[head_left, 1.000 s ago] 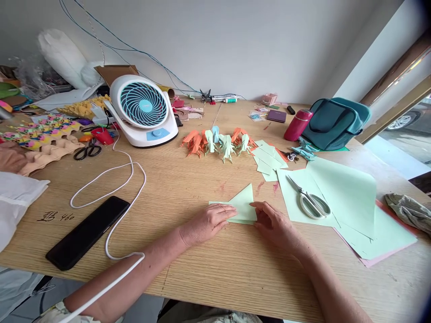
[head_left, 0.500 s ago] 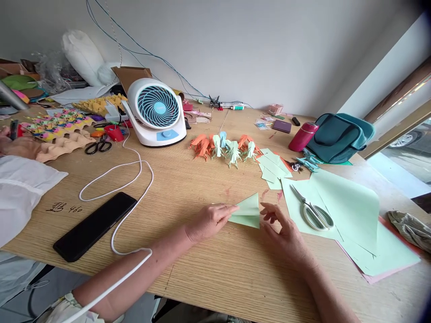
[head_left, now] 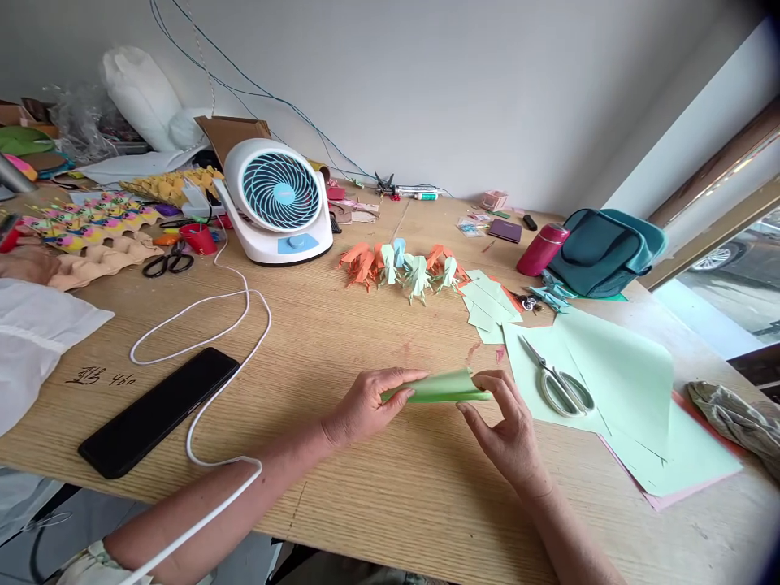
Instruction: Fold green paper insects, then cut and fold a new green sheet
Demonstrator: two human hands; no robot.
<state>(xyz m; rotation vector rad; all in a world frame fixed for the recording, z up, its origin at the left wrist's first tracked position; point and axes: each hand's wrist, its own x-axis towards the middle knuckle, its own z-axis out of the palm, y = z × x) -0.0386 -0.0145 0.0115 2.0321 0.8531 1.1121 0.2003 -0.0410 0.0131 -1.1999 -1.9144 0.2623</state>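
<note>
A folded piece of light green paper (head_left: 442, 387) is held up near the table's front, its fold bowed open toward me. My left hand (head_left: 373, 402) pinches its left end, thumb below and fingers above. At the other end, my right hand (head_left: 509, 426) has its bent fingers on the upper edge and its thumb by the lower edge. Scissors with white handles (head_left: 564, 390) lie right of my right hand on large green sheets (head_left: 627, 374). Smaller cut green pieces (head_left: 491, 301) lie beyond my hands, beside a row of folded orange, green and blue paper figures (head_left: 418, 276).
At the left are a black phone (head_left: 158, 410), a white cable (head_left: 268, 313) crossing my left forearm, and a white fan (head_left: 277, 199). A co-worker's hand (head_left: 28, 264) is by egg trays (head_left: 101, 260). A pink bottle (head_left: 542, 249) and teal bag (head_left: 603, 252) stand back right.
The green paper has been lifted and tilted, so its fold edge now faces me. My right hand has closed in from beside the paper to its right end.
</note>
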